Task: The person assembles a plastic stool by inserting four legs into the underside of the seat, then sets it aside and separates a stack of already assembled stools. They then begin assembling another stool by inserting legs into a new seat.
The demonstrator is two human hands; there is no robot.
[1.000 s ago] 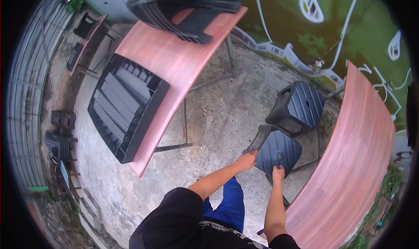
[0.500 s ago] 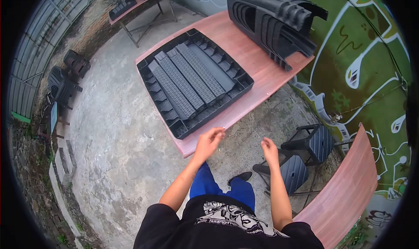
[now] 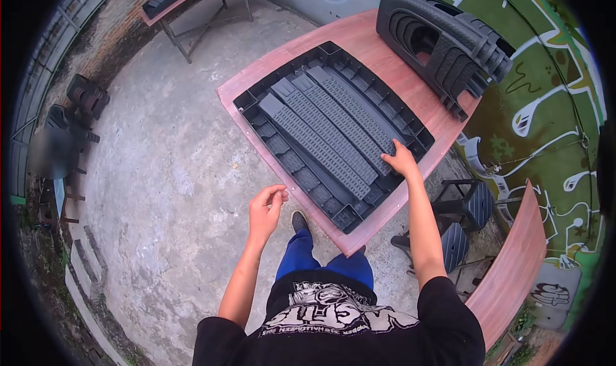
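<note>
I find the large black plastic tray (image 3: 333, 135) lying flat on the reddish table (image 3: 443, 119), ribbed underside up, taking up most of the top and reaching close to the near edge and near corner. A stack of black plastic stools (image 3: 446, 45) lies on its side at the far corner, just beyond the tray.

Progress, as I judge it: the tray is on the table and not yet lifted or shifted; only one hand is on it, so the handling is at its start.

My right hand (image 3: 401, 161) rests on the tray's near right rim, fingers (image 3: 387, 155) spread flat on the ribbed slats, thumb side toward the rim; it presses on the tray and does not close around anything. My left hand (image 3: 265, 207) hangs in the air short of the table's near edge, apart from the tray, fingers loosely curled and part open, empty.

Two more black stools (image 3: 465, 221) stand on the concrete floor (image 3: 173, 173) to the right, beside a second reddish table (image 3: 513, 270).
</note>
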